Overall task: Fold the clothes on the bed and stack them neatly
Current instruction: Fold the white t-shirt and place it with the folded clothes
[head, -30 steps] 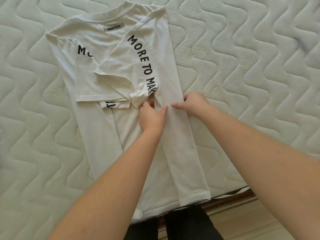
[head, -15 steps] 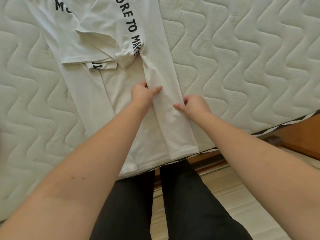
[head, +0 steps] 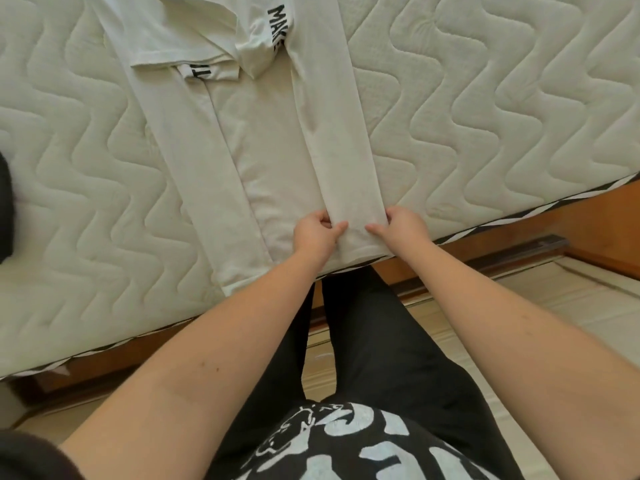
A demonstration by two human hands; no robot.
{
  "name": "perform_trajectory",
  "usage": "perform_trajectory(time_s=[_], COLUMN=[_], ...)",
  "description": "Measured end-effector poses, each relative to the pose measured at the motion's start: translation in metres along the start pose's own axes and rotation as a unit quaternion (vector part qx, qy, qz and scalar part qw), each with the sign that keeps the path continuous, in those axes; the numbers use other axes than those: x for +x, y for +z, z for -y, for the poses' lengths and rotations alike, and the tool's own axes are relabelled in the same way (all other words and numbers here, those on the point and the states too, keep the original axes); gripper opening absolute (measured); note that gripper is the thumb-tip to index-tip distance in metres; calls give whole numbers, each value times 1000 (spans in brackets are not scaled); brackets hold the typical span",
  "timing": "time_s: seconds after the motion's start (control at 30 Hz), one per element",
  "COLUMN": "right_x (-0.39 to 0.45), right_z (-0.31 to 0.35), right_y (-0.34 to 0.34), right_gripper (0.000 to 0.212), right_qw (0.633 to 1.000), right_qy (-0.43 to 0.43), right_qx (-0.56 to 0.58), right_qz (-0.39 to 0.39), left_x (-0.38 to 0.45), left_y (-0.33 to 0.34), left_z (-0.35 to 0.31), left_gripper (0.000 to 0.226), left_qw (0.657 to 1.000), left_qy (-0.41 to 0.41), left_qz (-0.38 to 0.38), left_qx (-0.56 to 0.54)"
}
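A white T-shirt (head: 263, 140) with black lettering lies flat on the quilted mattress (head: 485, 109), its hem at the near edge. Both long sides are folded inward, the right one as a narrow strip (head: 332, 143). My left hand (head: 317, 233) pinches the inner edge of that strip near the hem. My right hand (head: 398, 226) pinches its outer edge. Both hands press the strip's bottom end down at the mattress edge. The shirt's collar is out of the frame at the top.
A dark item (head: 5, 209) lies at the mattress's far left edge. The wooden bed frame (head: 571, 220) runs along the near side, with pale floor (head: 571, 306) beyond. My black trousers (head: 363, 341) stand against the bed.
Both hands slid down the right folded strip from the sleeve area to the hem. The view tipped down, so the top of the shirt left the frame.
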State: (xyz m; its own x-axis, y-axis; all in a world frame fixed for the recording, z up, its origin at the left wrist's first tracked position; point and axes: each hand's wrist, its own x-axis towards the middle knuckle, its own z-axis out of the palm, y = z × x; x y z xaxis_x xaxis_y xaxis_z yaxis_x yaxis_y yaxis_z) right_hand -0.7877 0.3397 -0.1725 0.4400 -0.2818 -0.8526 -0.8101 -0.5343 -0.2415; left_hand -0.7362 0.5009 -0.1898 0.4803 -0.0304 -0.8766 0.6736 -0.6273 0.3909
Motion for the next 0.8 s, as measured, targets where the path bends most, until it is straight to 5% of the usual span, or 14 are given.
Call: perform_trajectory(time_s=[0.37,0.57,0.8], right_x=[-44,-33,3], right_z=[-20,23,113], right_y=[42,33,35], right_gripper=[36,56,43], right_qw=[989,953,959], right_qy=[8,-70,-200], right_qx=[-26,-53,2], right_qz=[-145,-290,-203], left_x=[-26,-21,17], left_y=[-1,-62,-157], left_z=[22,9,8], left_gripper=[30,21,21], left_qw=[945,961,953], left_qy=[45,123,153], left_qz=[11,-48,-224], left_qx=[324,243,133])
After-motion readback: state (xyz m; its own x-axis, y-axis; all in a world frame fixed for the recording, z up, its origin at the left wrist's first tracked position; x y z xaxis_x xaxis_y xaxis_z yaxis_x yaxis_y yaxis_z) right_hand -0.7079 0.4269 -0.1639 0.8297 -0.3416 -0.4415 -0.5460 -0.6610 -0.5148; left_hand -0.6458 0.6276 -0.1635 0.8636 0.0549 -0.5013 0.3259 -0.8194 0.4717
